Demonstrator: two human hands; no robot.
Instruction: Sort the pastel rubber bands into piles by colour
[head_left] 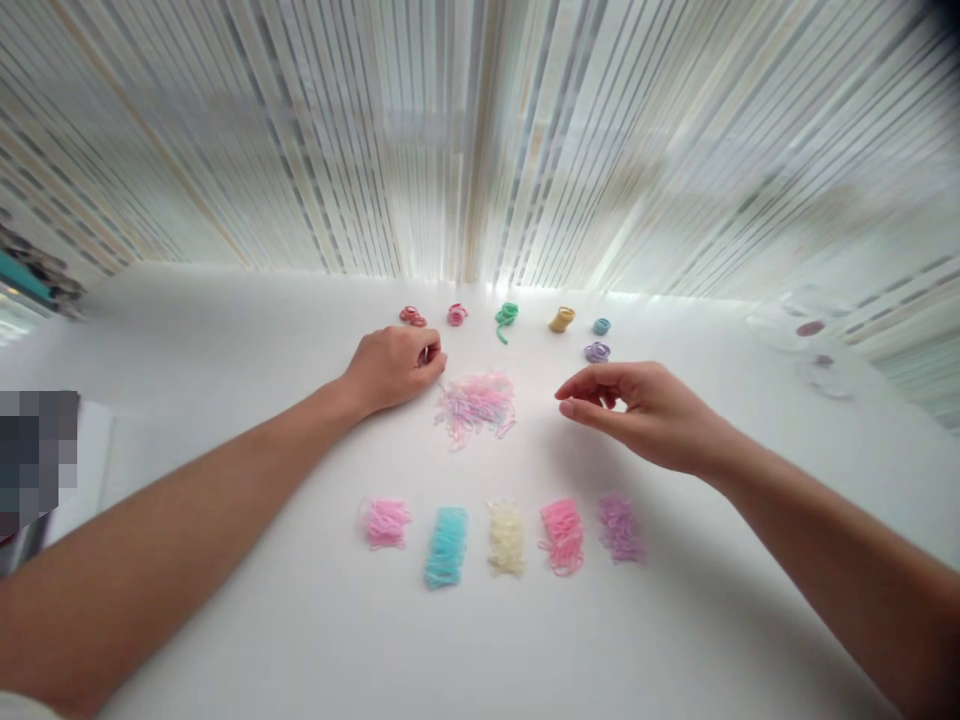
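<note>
A mixed heap of thin pastel elastic bands (475,404) lies in the middle of the white table (225,330). My left hand (394,366) rests curled just left of the heap, its fingertips pinched on something tiny I cannot make out. To the heap's right hovers my right hand (637,408), fingers loosely bent and apart, holding nothing. Nearer me sit sorted piles in a row: light pink (386,522), blue (447,545), cream (507,537), pink (562,535), purple (620,527).
Thicker hair ties lie along the far side: red (412,316), pink (457,314), green (506,317), yellow (561,319), blue (601,326), purple (597,352). A clear container (814,340) stands at the far right. Striped curtains hang behind the table.
</note>
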